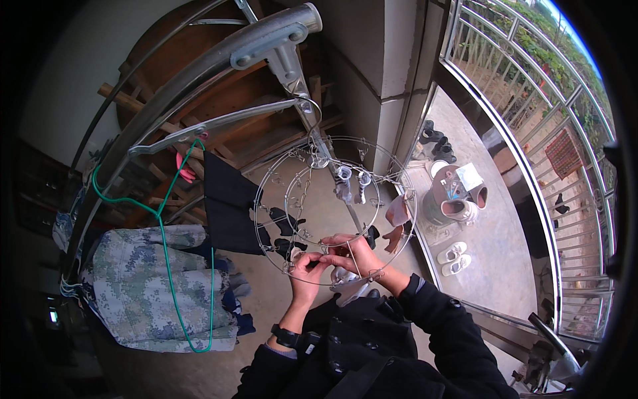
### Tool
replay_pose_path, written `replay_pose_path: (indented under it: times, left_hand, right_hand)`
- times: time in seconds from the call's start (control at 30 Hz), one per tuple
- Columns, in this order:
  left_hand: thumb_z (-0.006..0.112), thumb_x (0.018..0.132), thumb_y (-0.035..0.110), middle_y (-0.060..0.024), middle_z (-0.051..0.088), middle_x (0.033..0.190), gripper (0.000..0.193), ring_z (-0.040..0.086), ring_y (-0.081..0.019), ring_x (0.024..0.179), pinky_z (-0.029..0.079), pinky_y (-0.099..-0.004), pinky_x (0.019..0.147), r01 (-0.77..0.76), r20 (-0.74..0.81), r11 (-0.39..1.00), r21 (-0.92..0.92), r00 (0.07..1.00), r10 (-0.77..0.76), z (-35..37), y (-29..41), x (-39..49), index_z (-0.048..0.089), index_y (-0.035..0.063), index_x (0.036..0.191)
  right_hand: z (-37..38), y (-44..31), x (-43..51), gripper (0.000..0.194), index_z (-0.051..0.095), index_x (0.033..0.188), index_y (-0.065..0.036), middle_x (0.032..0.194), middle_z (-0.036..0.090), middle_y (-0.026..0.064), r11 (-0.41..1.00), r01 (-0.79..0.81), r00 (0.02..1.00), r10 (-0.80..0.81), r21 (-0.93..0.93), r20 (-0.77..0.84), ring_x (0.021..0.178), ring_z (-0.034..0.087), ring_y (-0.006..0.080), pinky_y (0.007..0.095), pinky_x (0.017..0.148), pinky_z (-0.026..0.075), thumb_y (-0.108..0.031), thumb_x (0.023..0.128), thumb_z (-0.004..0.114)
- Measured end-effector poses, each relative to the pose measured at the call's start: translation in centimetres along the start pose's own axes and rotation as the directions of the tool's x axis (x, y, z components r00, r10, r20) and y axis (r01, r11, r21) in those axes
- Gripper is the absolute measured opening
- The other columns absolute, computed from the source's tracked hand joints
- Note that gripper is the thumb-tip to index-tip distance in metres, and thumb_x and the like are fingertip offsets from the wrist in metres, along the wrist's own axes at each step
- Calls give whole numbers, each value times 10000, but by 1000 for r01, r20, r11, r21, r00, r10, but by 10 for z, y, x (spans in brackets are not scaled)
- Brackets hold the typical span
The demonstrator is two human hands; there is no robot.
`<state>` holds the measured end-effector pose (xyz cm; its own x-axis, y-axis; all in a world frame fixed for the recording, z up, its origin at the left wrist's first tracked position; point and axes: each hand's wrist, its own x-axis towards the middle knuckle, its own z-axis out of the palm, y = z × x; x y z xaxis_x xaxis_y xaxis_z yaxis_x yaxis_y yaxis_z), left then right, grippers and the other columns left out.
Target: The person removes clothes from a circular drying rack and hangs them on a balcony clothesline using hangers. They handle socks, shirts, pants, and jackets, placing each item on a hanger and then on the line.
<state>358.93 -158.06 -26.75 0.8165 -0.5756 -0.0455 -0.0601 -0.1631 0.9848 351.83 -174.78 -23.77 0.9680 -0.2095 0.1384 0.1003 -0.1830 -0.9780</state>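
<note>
A round metal clip hanger [416, 199], two wire rings with small clips, hangs by chains from a metal drying rack [199, 65]. Both hands are at its near side. My left hand [306, 269] has its fingertips pinched together near a clip; what lies between them is too small to tell. My right hand [351, 254] reaches through the rings, its fingers closed at the inner ring and a clip. Striped socks [343, 183], dark socks [284, 222] and brownish socks [397, 212] hang from other clips. Light cloth [350, 289] hangs just below my right hand.
On the left hang a green hanger [167, 239], a black cloth [232, 202] and a camouflage jacket [149, 289]. Wooden furniture [199, 109] stands behind the rack. Beyond a doorway at right are white shoes [454, 259], a round container [433, 199] and a metal railing [563, 99].
</note>
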Motion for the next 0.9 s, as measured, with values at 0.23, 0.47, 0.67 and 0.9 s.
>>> replay_pose_path:
  times: [0.23, 0.47, 0.67, 0.9]
  left_hand:
    - [658, 840, -45, -68, 664, 961, 131, 624, -127, 877, 497, -246, 811, 184, 9, 944, -275, 982, -189, -9, 7, -4, 631, -29, 967]
    - [619, 867, -47, -64, 651, 1000, 170, 607, -108, 900, 488, -244, 825, 245, 55, 930, -274, 969, -240, -22, 15, -10, 628, -16, 1034]
    - [605, 883, -30, -53, 639, 1015, 127, 580, -93, 888, 462, -230, 805, 147, 63, 967, -207, 989, -137, -15, 20, -9, 609, -4, 1008]
    - [570, 914, -10, -56, 630, 1036, 105, 574, -96, 916, 460, -242, 826, 61, 75, 988, -145, 996, -51, -15, 19, -2, 584, 9, 1016]
  right_hand:
    - [-9, 5, 3, 242, 660, 984, 45, 809, 676, 60, 927, -174, 984, 178, 333, 20, 715, 635, 93, 254, 627, 519, -101, 812, 751]
    - [-7, 8, 3, 240, 695, 983, 37, 817, 692, 48, 958, -103, 994, 106, 266, 1, 704, 642, 92, 239, 620, 524, -125, 818, 757]
    - [-4, 10, 1, 178, 684, 968, 54, 785, 683, 61, 882, -229, 969, 249, 411, 6, 678, 625, 95, 238, 610, 515, -52, 832, 728]
    - [-7, 14, 0, 196, 696, 968, 40, 774, 698, 60, 830, -197, 976, 217, 522, 22, 673, 638, 92, 237, 615, 527, -90, 828, 741]
